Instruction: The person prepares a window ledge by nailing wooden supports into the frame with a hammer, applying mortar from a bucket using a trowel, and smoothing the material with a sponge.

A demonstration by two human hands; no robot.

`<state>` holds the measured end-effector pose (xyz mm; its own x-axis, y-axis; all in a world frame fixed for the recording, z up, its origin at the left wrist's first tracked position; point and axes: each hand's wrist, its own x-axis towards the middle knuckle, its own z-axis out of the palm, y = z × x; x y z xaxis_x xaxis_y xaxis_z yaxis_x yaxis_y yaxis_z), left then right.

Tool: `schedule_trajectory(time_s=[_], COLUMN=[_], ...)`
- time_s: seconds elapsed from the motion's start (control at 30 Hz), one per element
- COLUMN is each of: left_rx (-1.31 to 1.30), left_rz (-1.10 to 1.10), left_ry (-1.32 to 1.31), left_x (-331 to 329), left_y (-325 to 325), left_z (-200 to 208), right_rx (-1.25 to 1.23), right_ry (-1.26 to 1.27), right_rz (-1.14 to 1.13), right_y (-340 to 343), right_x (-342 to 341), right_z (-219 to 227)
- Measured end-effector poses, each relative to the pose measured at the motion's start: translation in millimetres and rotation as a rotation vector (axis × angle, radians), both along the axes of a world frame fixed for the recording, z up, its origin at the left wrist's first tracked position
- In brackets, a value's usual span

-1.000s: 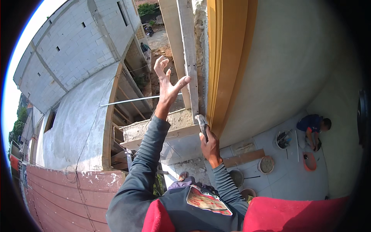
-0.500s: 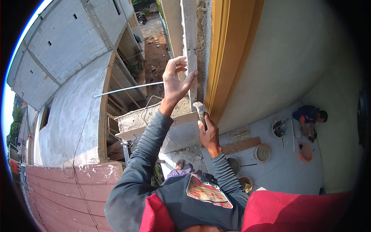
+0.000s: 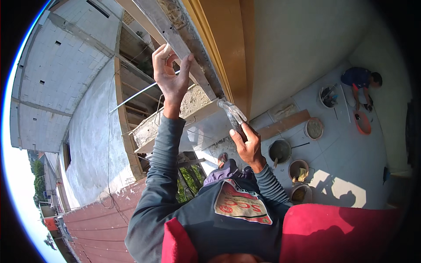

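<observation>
A long grey wooden batten (image 3: 198,74) runs down along a rough mortared wall edge, beside a yellow-brown frame (image 3: 226,48). My left hand (image 3: 172,79) grips the batten, thumb on its front face and fingers curled round its left edge. In my right hand (image 3: 249,147) is a claw hammer (image 3: 233,117), held by its dark handle. Its metal head is at the batten's lower end; whether the two touch, I cannot tell.
Below the batten juts a rough concrete ledge (image 3: 175,109) with bent wire. A plank (image 3: 285,124), a mortar bucket (image 3: 314,128), a dark bucket (image 3: 280,150) and other containers stand on the tiled floor. At right, a person (image 3: 357,79) crouches by an orange tub (image 3: 362,122).
The view has turned, so the batten now slants. The hammer has tipped, showing more of its claw head at the batten's lower end. My left hand keeps its grip on the batten.
</observation>
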<state>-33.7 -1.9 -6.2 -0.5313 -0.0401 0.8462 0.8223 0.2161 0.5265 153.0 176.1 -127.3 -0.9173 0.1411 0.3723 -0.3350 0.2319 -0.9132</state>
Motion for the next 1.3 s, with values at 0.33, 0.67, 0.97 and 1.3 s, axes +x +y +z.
schedule_trajectory(time_s=[0.33, 0.67, 0.97, 1.3], left_rx=[0.049, 0.099, 0.135, 0.161], left_rz=[-0.009, -0.044, 0.111, -0.017], left_ry=[0.017, 0.094, 0.023, 0.028], left_x=[6, -9, 1, -3], left_y=[-10, 1, 30, 10], left_z=[-2, -7, -8, 14], right_rx=[0.488, 0.582, 0.543, 0.231], right_ry=[-0.757, -1.279, -1.449, -1.398], right_rz=[-0.084, -0.23, -0.296, -0.369], right_y=[88, 134, 131, 119], right_x=[139, 204, 226, 203], right_z=[-206, -269, -289, -348])
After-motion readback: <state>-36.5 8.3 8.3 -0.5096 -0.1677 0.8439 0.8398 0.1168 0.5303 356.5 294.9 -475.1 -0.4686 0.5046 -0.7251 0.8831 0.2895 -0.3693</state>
